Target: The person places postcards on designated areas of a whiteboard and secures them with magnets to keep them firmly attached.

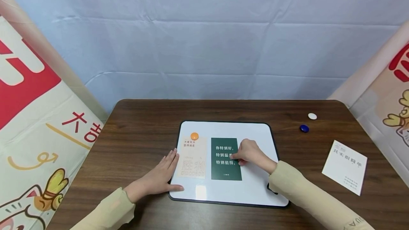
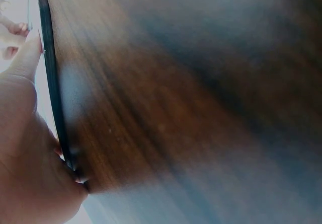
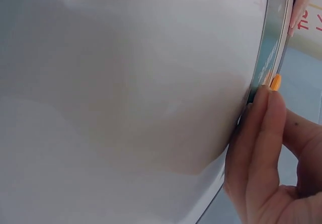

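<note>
A whiteboard (image 1: 255, 191) with a black rim lies on the table. Fingers spread, my left hand (image 1: 161, 173) rests over its left edge, the thumb on the white surface; the left wrist view shows the palm side along the black rim (image 2: 50, 78). On the board's middle lies a dark green card (image 1: 225, 171) with white writing. My right hand (image 1: 250, 152) pinches this card at its right edge with bent fingers. To its left is a cream card (image 1: 193, 152), with an orange round magnet (image 1: 194, 136) at its top edge.
Right of the board, a white card (image 1: 346, 166) with dark writing lies on the brown table (image 1: 143, 123). A blue round magnet (image 1: 304, 128) and a white one (image 1: 312, 116) lie farther back. Pale cloth (image 1: 204, 45) hangs behind the table, with printed cloths at both sides.
</note>
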{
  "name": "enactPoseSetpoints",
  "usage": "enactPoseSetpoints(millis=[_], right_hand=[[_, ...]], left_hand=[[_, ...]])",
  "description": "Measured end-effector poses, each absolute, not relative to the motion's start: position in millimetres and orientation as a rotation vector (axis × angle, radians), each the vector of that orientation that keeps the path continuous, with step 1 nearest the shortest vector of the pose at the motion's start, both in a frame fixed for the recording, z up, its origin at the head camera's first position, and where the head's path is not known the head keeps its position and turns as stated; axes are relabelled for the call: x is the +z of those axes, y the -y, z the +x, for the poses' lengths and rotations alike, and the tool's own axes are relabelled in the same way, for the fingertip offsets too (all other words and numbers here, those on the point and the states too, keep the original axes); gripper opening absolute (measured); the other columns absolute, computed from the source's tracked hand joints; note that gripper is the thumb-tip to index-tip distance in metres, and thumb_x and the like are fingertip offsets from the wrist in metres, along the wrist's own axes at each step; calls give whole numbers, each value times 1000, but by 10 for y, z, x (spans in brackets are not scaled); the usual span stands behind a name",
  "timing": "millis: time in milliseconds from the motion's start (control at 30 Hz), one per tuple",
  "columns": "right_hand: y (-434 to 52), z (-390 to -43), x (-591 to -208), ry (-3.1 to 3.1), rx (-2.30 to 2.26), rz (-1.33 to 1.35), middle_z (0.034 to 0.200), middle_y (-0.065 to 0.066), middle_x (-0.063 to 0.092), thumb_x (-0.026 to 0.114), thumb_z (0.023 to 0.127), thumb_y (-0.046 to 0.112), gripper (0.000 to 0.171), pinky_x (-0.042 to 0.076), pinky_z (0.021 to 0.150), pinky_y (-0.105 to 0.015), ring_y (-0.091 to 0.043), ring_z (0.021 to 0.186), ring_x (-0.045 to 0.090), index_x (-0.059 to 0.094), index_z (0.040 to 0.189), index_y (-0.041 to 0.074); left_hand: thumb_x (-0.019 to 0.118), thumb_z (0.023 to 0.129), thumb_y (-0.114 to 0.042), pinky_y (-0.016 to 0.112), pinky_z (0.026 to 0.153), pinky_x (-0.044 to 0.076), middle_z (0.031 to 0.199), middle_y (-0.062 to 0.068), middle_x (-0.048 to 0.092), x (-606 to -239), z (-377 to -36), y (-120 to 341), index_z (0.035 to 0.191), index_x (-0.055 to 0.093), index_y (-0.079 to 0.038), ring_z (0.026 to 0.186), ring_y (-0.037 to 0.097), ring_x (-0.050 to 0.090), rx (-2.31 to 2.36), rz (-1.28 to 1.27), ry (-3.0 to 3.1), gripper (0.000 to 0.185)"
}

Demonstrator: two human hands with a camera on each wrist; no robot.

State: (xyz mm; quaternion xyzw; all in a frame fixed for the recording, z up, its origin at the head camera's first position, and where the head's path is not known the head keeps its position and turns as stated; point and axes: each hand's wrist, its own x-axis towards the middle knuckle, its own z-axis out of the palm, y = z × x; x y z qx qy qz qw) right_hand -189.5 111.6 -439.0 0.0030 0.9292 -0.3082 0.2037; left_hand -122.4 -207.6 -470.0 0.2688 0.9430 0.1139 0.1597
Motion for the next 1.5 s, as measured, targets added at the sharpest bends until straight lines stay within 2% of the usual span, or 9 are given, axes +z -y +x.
enactPoseSetpoints(millis=[633,1033,1267,1500], right_hand=[[-1162,-1901,-4375,-2590,-933,-18,49,-6,58,75,75,19,27,42,44,-21,-15,44,58,59,62,2],[-1470,-2136,-4151,-2682,-777,-23,62,-7,59,67,82,20,20,40,51,-25,-13,54,50,65,79,0],[-1671,-2224,-4069,-2666,-784,49,74,-10,61,64,84,20,25,43,55,-27,-17,63,54,64,91,-4],[-1947,-2330,-4004,-2656,-802,63,85,-18,64,62,85,23,34,48,61,-30,-21,71,58,62,99,-8]], left_hand=[[48,75,-72,43,110,14,151,17,-3,-4699,-1233,2069,144,9,3,139,27,0,336,763,-2693,109],[46,75,-74,43,110,13,151,17,-3,-4708,-1233,2077,144,8,2,139,28,0,328,774,-2698,110],[49,76,-71,45,109,15,151,20,0,-4705,-1232,2076,143,10,5,138,31,2,353,795,-2700,109],[46,75,-73,44,110,14,151,19,-2,-4728,-1240,2082,144,8,4,139,29,0,328,789,-2702,110]])
